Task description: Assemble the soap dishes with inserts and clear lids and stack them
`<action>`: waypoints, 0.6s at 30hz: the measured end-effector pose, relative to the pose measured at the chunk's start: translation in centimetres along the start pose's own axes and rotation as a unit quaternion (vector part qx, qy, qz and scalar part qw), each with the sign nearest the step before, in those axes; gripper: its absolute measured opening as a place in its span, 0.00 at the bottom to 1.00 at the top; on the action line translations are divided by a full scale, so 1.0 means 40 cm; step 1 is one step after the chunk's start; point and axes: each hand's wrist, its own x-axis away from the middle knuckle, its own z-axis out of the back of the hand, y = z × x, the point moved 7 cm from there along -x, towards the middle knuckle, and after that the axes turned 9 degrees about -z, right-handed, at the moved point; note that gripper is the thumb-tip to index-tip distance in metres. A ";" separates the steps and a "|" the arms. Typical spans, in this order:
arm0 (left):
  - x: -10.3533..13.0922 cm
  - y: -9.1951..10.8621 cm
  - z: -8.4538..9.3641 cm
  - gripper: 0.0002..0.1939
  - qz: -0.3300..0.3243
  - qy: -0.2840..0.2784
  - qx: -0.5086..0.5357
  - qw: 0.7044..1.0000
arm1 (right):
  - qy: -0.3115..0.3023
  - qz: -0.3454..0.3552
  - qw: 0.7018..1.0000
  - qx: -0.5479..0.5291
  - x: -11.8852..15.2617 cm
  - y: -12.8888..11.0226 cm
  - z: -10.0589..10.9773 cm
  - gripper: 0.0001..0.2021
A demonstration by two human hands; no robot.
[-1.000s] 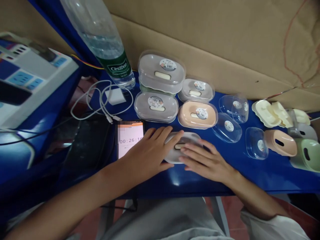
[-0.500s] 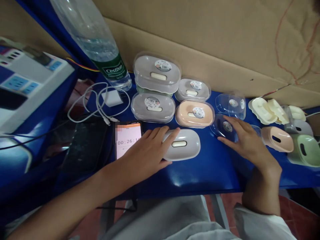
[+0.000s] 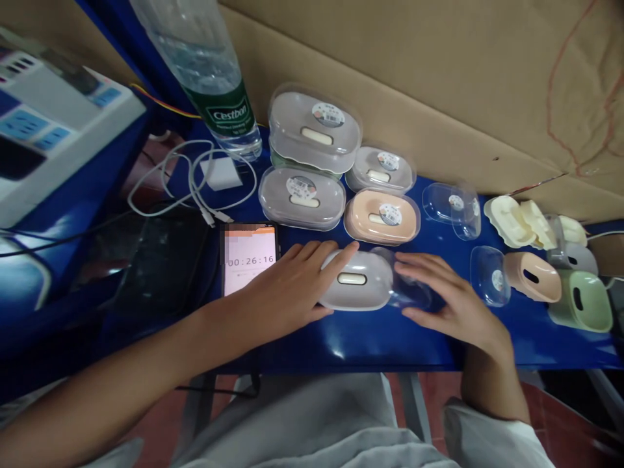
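Note:
In front of me on the blue table lies a grey oval soap box [image 3: 373, 292] with a cream insert in its slot. My left hand [image 3: 302, 276] grips its left end, thumb at the near side and fingers over the far side. A clear plastic lid [image 3: 409, 289] is in my right hand [image 3: 446, 292], between thumb and fingers. The lid's left end overlaps the right end of the grey box. Behind them stand a lidded peach soap box [image 3: 380, 224] and several lidded grey soap boxes [image 3: 302, 214], each with a round label.
A phone [image 3: 248, 257] showing a timer lies beside my left hand. Further left are a white charger [image 3: 221, 174] with cable, a water bottle [image 3: 221, 97] and a power strip [image 3: 63, 130]. Rightward lie clear lids [image 3: 490, 279], cream trays [image 3: 509, 221], and open peach [image 3: 531, 276] and green boxes [image 3: 582, 302].
My right hand has brought the clear lid leftward from the group on the right to the grey box. The left hand keeps its hold. The view has shifted slightly.

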 end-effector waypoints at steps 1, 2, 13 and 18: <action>-0.001 0.003 0.000 0.60 -0.006 0.009 0.010 1.000 | 0.006 0.027 1.000 0.012 -0.006 -0.020 -0.020 0.31; -0.002 0.006 0.000 0.62 -0.014 0.019 0.023 0.999 | 0.012 0.053 0.998 0.026 -0.011 -0.039 -0.042 0.32; 0.004 -0.006 -0.008 0.58 -0.067 0.053 0.126 0.988 | 0.052 0.172 0.974 0.139 -0.024 -0.104 -0.139 0.32; 0.002 0.006 -0.014 0.61 -0.081 0.032 0.133 0.987 | 0.058 0.163 0.979 0.106 -0.028 -0.100 -0.145 0.32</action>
